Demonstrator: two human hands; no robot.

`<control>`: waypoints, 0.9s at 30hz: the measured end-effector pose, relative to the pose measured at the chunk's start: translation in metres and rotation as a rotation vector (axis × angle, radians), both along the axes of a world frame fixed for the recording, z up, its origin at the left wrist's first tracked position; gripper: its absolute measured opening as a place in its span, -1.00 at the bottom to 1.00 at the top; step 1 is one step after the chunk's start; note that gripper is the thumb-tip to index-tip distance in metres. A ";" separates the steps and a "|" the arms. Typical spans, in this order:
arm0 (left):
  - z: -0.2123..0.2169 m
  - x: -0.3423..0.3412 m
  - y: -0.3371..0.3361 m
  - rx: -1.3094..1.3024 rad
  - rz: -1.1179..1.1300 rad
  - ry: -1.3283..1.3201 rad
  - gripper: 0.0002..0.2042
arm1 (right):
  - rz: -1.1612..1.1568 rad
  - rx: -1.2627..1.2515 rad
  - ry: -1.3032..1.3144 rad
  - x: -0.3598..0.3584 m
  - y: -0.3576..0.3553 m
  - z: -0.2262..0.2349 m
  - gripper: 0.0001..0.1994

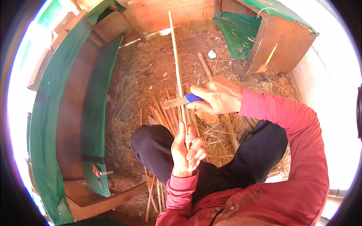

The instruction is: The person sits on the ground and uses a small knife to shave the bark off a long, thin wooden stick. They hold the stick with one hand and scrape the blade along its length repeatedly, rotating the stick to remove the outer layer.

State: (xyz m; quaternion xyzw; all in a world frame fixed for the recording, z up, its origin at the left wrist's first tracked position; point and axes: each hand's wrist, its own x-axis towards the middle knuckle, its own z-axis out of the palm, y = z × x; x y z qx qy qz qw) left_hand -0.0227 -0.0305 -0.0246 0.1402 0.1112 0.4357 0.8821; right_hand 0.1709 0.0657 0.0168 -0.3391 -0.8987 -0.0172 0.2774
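Observation:
My left hand (185, 152) is closed around the lower end of a long, thin pale strip (175, 56) that looks like split bamboo or wood. The strip points up and away from me, above my bent legs. In my right hand (218, 95) is a knife (175, 103) with a blue handle and a broad, dull blade. Its blade lies across the strip, a little beyond my left fingers; whether it cuts in, I cannot tell. Beneath the strip, a bundle of split sticks (162, 115) lies on the ground, partly hidden by my hands and legs.
A long green-covered bench (47, 124) runs along the left, with a red and metal tool (98, 172) on its lower ledge. At the far right stands a brown wooden box (281, 45) with green cloth. Round poles (205, 66) and straw cover the dirt floor (151, 64).

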 end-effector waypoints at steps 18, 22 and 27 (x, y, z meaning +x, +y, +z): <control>-0.004 0.005 -0.003 0.072 0.159 0.329 -0.53 | 0.105 -0.050 -0.058 0.013 0.014 -0.002 -0.64; 0.000 0.008 -0.006 0.123 0.245 0.496 -0.54 | 0.047 0.051 -0.062 0.007 0.021 -0.013 -0.62; 0.008 0.006 0.000 0.074 0.275 0.512 -0.56 | -0.043 0.137 -0.082 -0.002 0.035 -0.024 -0.59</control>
